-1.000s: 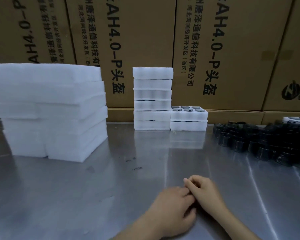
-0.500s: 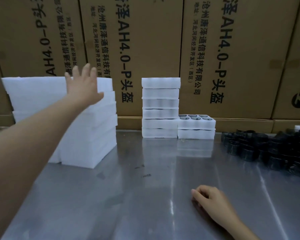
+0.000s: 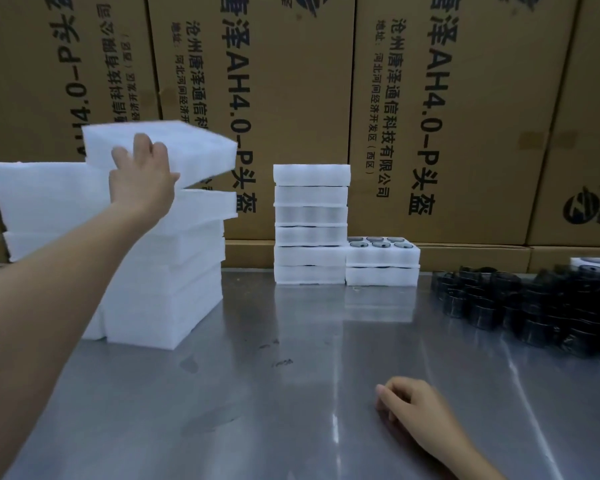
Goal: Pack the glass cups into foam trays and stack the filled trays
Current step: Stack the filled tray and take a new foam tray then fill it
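Foam tray gripped by left hand.

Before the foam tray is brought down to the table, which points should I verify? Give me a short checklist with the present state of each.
1. Left hand grips the lifted foam tray: ok.
2. Tray is free of the foam pile: ok, tilted above it.
3. Only one tray lifted: cannot tell.
4. Bare table in front for landing: ok.
5. Right hand free to help: ok, it rests on the table, holding nothing.
6. Glass cups within reach: cannot tell.
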The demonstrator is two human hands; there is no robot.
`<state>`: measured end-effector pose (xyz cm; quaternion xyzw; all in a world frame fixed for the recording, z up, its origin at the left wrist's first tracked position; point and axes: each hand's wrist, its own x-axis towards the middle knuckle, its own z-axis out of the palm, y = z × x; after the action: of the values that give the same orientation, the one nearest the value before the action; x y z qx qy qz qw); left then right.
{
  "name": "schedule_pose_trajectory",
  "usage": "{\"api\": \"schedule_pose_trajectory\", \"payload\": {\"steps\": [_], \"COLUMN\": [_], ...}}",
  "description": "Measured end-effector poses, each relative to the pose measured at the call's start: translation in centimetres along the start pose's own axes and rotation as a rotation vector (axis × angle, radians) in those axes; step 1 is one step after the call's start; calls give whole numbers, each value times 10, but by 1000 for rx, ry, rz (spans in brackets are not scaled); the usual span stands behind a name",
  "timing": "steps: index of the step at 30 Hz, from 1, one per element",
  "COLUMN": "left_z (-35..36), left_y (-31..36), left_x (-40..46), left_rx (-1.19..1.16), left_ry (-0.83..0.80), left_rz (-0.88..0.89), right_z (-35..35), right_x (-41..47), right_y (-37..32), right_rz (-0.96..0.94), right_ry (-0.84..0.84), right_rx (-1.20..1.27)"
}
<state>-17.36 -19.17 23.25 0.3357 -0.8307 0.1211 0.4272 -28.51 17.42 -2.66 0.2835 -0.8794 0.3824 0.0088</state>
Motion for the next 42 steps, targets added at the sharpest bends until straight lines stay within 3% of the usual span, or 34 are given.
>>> {"api": "schedule_pose_trajectory", "payload": {"steps": [5, 9, 14, 18, 22, 25, 27, 29, 31, 33, 35, 38, 42], "left_z": [-28, -36, -24, 8, 32, 42, 52, 65, 80, 89, 99, 101, 101], "left_y": [28, 62, 92, 101, 100, 105, 117, 132, 145, 157, 164, 171, 171], "left_x": [-26, -96, -201, -253, -271, -270, -266, -261, -260, -263, -266, -264, -263], "left_rx": [-203, -434, -549, -650, -743, -975, -1241, -1500, -1667, -1871, -1908, -1770, -1752], "left_ry": [191, 174, -113, -434, -569, -566, -588, -744, -918, -1108, -1166, -990, -884], "left_rz": [191, 477, 740, 755, 770, 560, 193, -227, -458, -546, -701, -659, -665], "right_z": [0, -3, -27, -52, -69, -70, -68, -66, -64, -64, -67, -71, -74], "right_x": [3, 5, 18, 19, 23, 28, 28, 25, 22, 22, 26, 36, 60], "right_y": [0, 0, 15, 40, 54, 59, 57, 52, 49, 52, 57, 69, 93], "right_rz": [7, 26, 277, 410, 511, 478, 424, 355, 321, 308, 326, 317, 301], "right_ry": [13, 82, 266, 410, 460, 454, 428, 362, 291, 265, 324, 413, 508], "right_rx": [18, 330, 724, 927, 1157, 1145, 1075, 998, 876, 868, 887, 785, 689]}}
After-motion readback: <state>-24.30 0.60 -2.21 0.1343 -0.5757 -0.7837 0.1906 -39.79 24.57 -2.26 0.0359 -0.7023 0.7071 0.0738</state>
